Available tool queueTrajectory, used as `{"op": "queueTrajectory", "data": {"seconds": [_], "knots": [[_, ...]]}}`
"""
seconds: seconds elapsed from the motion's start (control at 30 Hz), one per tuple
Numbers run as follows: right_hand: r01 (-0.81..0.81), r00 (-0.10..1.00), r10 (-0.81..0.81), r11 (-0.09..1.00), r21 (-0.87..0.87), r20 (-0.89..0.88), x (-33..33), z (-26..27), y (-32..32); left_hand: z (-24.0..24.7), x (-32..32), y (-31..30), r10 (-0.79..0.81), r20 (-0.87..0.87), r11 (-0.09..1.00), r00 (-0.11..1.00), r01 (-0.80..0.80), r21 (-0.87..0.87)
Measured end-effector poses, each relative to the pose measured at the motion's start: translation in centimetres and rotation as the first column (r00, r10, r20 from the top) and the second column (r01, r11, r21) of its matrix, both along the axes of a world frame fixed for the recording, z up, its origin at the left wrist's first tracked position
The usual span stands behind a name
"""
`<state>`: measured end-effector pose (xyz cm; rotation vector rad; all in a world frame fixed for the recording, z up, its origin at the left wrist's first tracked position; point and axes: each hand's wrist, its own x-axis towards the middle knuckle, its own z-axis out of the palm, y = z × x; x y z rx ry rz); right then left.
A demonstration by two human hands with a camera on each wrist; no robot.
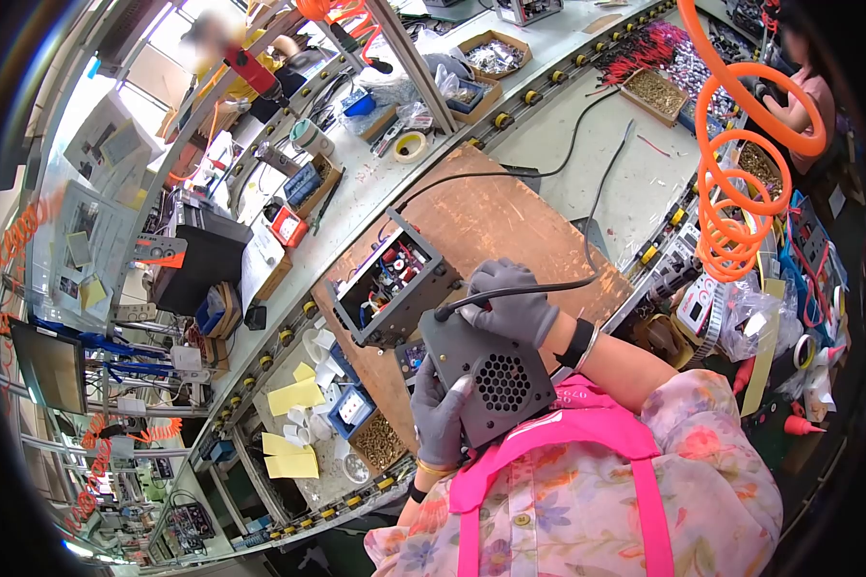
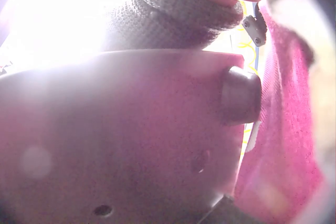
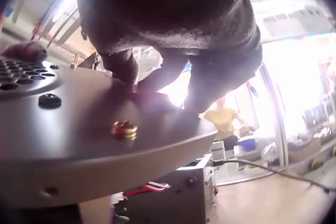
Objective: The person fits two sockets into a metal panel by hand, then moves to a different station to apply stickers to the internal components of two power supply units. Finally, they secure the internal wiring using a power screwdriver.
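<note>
- My gloved left hand (image 1: 437, 415) grips the left edge of a dark vented panel (image 1: 486, 361), its thumb bent onto the face.
- My gloved right hand (image 1: 512, 306) has fingers bent down onto the panel's upper edge; whether they pinch anything I cannot tell.
- The panel sits just below the centre of the frame, a black cable (image 1: 587, 277) running from its upper corner.
- An open metal box (image 1: 416, 306) stands left of centre on a brown board (image 1: 510, 207).
</note>
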<state>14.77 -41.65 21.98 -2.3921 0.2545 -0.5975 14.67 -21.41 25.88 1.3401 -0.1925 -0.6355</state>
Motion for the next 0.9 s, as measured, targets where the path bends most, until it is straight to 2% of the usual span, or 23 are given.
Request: {"op": "queueTrajectory", "data": {"seconds": [0.1,0.2,0.3,0.4,0.43,0.53,0.57,0.63,0.67,0.7,0.8,0.83,0.9], "knots": [[0.056,0.992,-0.082,0.969,-0.241,-0.100,-0.2,1.7,0.4,0.2,-0.1,-0.1,0.014,-0.006,1.000,1.000,-0.014,-0.009],[0.160,0.962,-0.206,0.957,-0.241,-0.180,-0.3,1.3,0.0,0.3,-0.1,0.0,0.021,-0.007,1.000,1.000,-0.021,-0.013],[0.096,0.995,-0.095,0.995,-0.027,0.032,-1.4,-1.5,-1.1,0.1,0.1,0.5,-0.008,0.012,1.000,1.000,0.008,0.012],[0.077,0.966,-0.076,0.997,0.006,0.246,-2.3,-3.1,-0.1,0.5,0.1,0.6,-0.018,0.003,1.000,1.000,0.018,0.017],[0.037,0.978,-0.027,0.998,-0.047,0.206,-2.4,-3.8,0.2,0.5,0.2,0.4,-0.031,0.016,0.999,0.999,0.030,0.015],[0.074,0.944,-0.094,0.995,0.073,0.316,-1.8,-5.6,0.5,0.9,0.4,-0.2,-0.076,0.016,0.997,0.997,0.075,0.036],[0.026,0.954,-0.071,0.987,0.157,0.290,-1.4,-6.8,0.8,1.3,0.5,-0.7,-0.091,-0.009,0.994,0.996,0.092,0.057],[0.036,0.985,-0.071,0.975,0.219,0.156,-1.3,-7.9,0.8,1.1,1.1,-1.5,-0.127,0.003,0.989,0.992,0.126,0.077],[0.042,0.994,-0.065,0.969,0.245,0.089,-1.2,-8.2,0.5,-0.1,1.6,-2.0,-0.148,0.037,0.986,0.988,0.145,0.080],[0.048,0.999,-0.052,0.979,0.200,0.015,-1.1,-9.4,0.0,-0.9,1.8,-2.4,-0.165,0.066,0.984,0.984,0.160,0.085],[0.173,0.982,-0.183,0.970,0.170,0.047,-1.5,-12.7,-1.4,-1.1,2.8,-4.5,-0.305,-0.026,0.891,0.952,0.294,0.346],[0.176,0.980,-0.190,0.969,0.172,0.066,-2.3,-12.6,-2.0,-1.0,2.9,-5.6,-0.367,-0.045,0.861,0.929,0.358,0.361],[0.145,0.989,-0.144,0.970,0.197,-0.020,-5.4,-14.4,-3.1,-3.4,2.8,-7.5,-0.452,-0.107,0.816,0.886,0.459,0.351]]}}
